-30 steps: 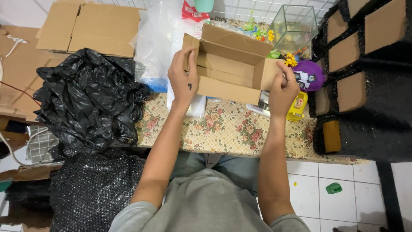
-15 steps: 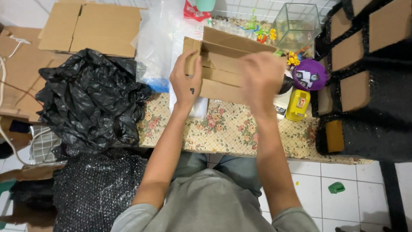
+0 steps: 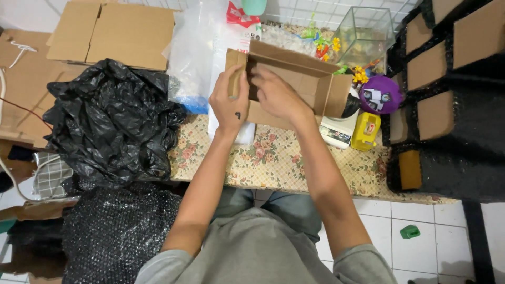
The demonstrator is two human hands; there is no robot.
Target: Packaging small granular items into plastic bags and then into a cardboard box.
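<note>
Right now the open cardboard box (image 3: 294, 84) lies on the bench (image 3: 284, 158) at twelve o'clock, its long side running nine to three. My left hand (image 3: 230, 100) pinches its left flap; my right hand (image 3: 276, 94) reaches inside, fingers loose, holding nothing I can see.

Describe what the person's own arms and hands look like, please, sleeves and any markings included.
Both arms are bare from the short grey sleeves of a T-shirt down to the fingers. No gloves, watch, rings or bracelets show. The left hand carries a small dark mark on its back, near the wrist. The right hand shows no marking.
</note>
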